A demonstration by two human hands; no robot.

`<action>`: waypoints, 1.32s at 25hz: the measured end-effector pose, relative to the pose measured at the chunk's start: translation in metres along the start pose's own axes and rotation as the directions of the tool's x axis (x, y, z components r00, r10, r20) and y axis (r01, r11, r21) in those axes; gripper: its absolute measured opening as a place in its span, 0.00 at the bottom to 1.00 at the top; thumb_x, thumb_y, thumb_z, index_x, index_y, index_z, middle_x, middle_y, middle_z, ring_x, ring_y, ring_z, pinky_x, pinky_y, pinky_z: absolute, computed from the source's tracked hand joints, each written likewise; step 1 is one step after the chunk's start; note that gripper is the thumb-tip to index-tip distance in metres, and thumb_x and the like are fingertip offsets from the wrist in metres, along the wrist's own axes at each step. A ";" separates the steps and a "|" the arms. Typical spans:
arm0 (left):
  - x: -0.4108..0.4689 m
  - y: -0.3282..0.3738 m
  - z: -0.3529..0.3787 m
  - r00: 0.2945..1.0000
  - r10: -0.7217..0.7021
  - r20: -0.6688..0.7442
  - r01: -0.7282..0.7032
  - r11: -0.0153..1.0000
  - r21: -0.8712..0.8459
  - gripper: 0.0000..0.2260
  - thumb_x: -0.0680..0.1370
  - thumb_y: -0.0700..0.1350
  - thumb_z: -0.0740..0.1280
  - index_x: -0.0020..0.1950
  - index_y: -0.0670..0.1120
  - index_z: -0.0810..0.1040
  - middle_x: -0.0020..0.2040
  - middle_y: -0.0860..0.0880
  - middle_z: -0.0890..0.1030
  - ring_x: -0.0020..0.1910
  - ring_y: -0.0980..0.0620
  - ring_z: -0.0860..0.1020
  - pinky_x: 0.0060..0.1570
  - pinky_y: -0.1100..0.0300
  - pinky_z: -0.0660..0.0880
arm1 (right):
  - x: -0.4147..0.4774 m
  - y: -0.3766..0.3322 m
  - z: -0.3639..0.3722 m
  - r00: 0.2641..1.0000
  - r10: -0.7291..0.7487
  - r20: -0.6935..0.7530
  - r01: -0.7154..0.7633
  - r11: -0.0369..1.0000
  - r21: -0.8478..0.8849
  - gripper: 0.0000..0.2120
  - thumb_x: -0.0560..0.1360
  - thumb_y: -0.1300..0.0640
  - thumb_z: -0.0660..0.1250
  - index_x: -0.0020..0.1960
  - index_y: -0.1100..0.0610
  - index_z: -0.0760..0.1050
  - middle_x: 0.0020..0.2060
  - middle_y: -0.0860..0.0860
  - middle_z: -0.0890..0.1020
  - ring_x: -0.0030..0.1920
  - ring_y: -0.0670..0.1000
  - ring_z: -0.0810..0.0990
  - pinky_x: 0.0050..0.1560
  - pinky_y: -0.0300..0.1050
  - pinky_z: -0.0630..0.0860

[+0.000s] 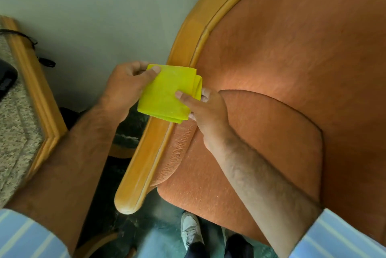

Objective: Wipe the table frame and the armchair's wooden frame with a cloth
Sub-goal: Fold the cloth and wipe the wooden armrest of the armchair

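A narrow gap of dark floor (123, 132) separates the armchair's wooden arm (144, 157) from the table frame (35, 90) at left; a wall (94, 17) closes the far end.

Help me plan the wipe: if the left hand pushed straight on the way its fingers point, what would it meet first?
Probably the armchair's wooden frame: the left hand already pinches the yellow cloth, with the frame just beyond, though depth is unclear.

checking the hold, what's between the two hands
In the head view, only the folded yellow cloth lies between the left hand and right hand; both pinch it over the chair's wooden arm.
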State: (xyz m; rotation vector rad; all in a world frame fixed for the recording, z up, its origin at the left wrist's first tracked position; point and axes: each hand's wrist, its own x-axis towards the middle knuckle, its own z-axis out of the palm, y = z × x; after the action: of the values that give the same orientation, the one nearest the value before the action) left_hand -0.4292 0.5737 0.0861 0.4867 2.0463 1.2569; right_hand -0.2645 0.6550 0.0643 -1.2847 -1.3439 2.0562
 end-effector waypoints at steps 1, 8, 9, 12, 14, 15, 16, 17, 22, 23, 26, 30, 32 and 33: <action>-0.004 0.005 0.002 1.000 0.007 0.014 -0.006 0.999 -0.038 0.13 0.80 0.50 0.71 0.62 0.46 0.83 0.55 0.46 0.86 0.53 0.50 0.84 0.59 0.49 0.81 | -0.004 -0.007 -0.008 1.000 0.009 0.022 -0.010 0.998 0.064 0.10 0.76 0.61 0.77 0.56 0.60 0.83 0.50 0.55 0.89 0.52 0.55 0.89 0.48 0.50 0.86; -0.043 0.083 0.098 0.960 0.216 0.179 -0.197 0.973 -0.118 0.08 0.69 0.55 0.81 0.43 0.55 0.86 0.45 0.49 0.83 0.42 0.54 0.82 0.40 0.63 0.79 | -0.044 -0.062 -0.137 0.986 -0.083 -0.142 0.103 0.985 0.140 0.10 0.74 0.63 0.78 0.54 0.64 0.84 0.53 0.64 0.88 0.50 0.61 0.89 0.44 0.47 0.86; -0.048 0.092 0.118 0.944 0.252 0.214 -0.232 0.966 -0.116 0.09 0.69 0.53 0.81 0.44 0.54 0.86 0.43 0.51 0.83 0.40 0.57 0.83 0.36 0.66 0.79 | -0.049 -0.069 -0.159 0.975 -0.106 -0.197 0.131 0.984 0.119 0.08 0.74 0.64 0.78 0.51 0.63 0.85 0.50 0.65 0.88 0.47 0.59 0.89 0.44 0.48 0.86; -0.065 0.111 0.196 0.895 0.282 0.346 -0.245 0.958 -0.146 0.09 0.73 0.45 0.78 0.51 0.47 0.83 0.47 0.44 0.83 0.39 0.59 0.86 0.37 0.66 0.82 | -0.070 -0.081 -0.239 0.913 -0.176 -0.367 0.211 0.976 0.059 0.06 0.72 0.63 0.79 0.48 0.61 0.85 0.43 0.60 0.88 0.42 0.55 0.86 0.42 0.49 0.81; -0.082 0.120 0.244 0.866 0.270 0.421 -0.229 0.962 -0.146 0.09 0.75 0.39 0.76 0.54 0.43 0.83 0.50 0.39 0.82 0.40 0.57 0.86 0.39 0.64 0.83 | -0.087 -0.079 -0.287 0.864 -0.225 -0.452 0.259 0.966 0.015 0.09 0.73 0.63 0.79 0.51 0.63 0.86 0.46 0.60 0.90 0.45 0.57 0.88 0.45 0.51 0.82; -0.091 0.123 0.270 0.844 0.274 0.460 -0.236 0.962 -0.139 0.09 0.76 0.38 0.76 0.54 0.42 0.83 0.50 0.40 0.82 0.40 0.57 0.86 0.39 0.64 0.83 | -0.098 -0.074 -0.313 0.831 -0.247 -0.499 0.273 0.962 -0.020 0.09 0.73 0.62 0.79 0.52 0.62 0.86 0.47 0.59 0.90 0.48 0.57 0.89 0.47 0.52 0.83; -0.101 0.125 0.294 0.820 0.283 0.497 -0.253 0.959 -0.128 0.08 0.76 0.36 0.75 0.54 0.42 0.83 0.48 0.42 0.83 0.40 0.58 0.86 0.39 0.65 0.83 | -0.109 -0.068 -0.336 0.798 -0.263 -0.542 0.275 0.959 -0.059 0.08 0.73 0.61 0.79 0.52 0.60 0.87 0.48 0.57 0.90 0.49 0.56 0.89 0.50 0.53 0.85; -0.111 0.126 0.317 0.794 0.290 0.534 -0.270 0.956 -0.116 0.07 0.76 0.36 0.75 0.53 0.42 0.83 0.47 0.44 0.84 0.40 0.58 0.86 0.38 0.65 0.83 | -0.120 -0.059 -0.358 0.767 -0.267 -0.583 0.266 0.960 -0.089 0.07 0.74 0.60 0.79 0.52 0.56 0.87 0.48 0.54 0.91 0.50 0.54 0.89 0.53 0.55 0.86; -0.161 0.120 0.425 0.701 0.305 0.644 -0.402 0.916 0.003 0.07 0.75 0.40 0.78 0.52 0.43 0.84 0.46 0.46 0.85 0.44 0.45 0.88 0.43 0.46 0.87 | -0.166 -0.006 -0.448 0.570 -0.245 -0.784 0.178 0.969 -0.173 0.13 0.75 0.56 0.79 0.58 0.57 0.86 0.49 0.52 0.90 0.51 0.50 0.89 0.55 0.55 0.86; -0.167 0.117 0.439 0.694 0.319 0.646 -0.440 0.898 0.029 0.08 0.75 0.42 0.78 0.52 0.43 0.85 0.46 0.46 0.86 0.43 0.44 0.88 0.43 0.44 0.87 | -0.170 0.001 -0.460 0.536 -0.249 -0.807 0.167 0.968 -0.188 0.13 0.74 0.56 0.79 0.58 0.56 0.86 0.48 0.50 0.90 0.50 0.48 0.89 0.54 0.51 0.87; -0.176 0.110 0.471 0.672 0.358 0.648 -0.542 0.834 0.102 0.08 0.73 0.47 0.80 0.50 0.47 0.86 0.45 0.47 0.87 0.41 0.46 0.87 0.44 0.44 0.86 | -0.174 0.017 -0.482 0.481 -0.247 -0.841 0.138 0.969 -0.206 0.13 0.74 0.55 0.79 0.58 0.55 0.86 0.46 0.46 0.89 0.47 0.43 0.88 0.50 0.43 0.86; -0.175 0.101 0.491 0.650 0.387 0.654 -0.634 0.750 0.187 0.09 0.73 0.50 0.80 0.48 0.49 0.85 0.43 0.52 0.85 0.41 0.50 0.85 0.43 0.50 0.83 | -0.166 0.028 -0.493 0.465 -0.208 -0.860 0.054 0.977 -0.207 0.14 0.74 0.54 0.79 0.58 0.56 0.85 0.46 0.49 0.88 0.46 0.45 0.86 0.53 0.48 0.86; -0.170 0.099 0.493 0.583 0.445 0.680 -0.732 0.652 0.200 0.12 0.73 0.52 0.79 0.49 0.47 0.84 0.45 0.49 0.84 0.43 0.49 0.83 0.44 0.51 0.81 | -0.164 0.029 -0.489 0.457 -0.225 -0.861 0.004 0.968 -0.251 0.17 0.77 0.53 0.77 0.63 0.57 0.83 0.54 0.52 0.87 0.54 0.49 0.86 0.61 0.52 0.84; -0.166 0.099 0.493 0.522 0.504 0.688 -0.801 0.567 0.192 0.14 0.74 0.54 0.78 0.51 0.46 0.84 0.48 0.47 0.83 0.46 0.49 0.82 0.45 0.54 0.79 | -0.162 0.029 -0.485 0.433 -0.291 -0.853 -0.030 0.941 -0.337 0.20 0.78 0.53 0.74 0.68 0.58 0.79 0.61 0.54 0.85 0.62 0.51 0.83 0.67 0.53 0.80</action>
State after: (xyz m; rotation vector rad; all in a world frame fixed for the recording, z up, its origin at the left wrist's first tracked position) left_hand 0.0356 0.8279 0.0824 1.8531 1.6240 0.7570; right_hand 0.2316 0.7830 0.0552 -1.9143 -1.1350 0.7112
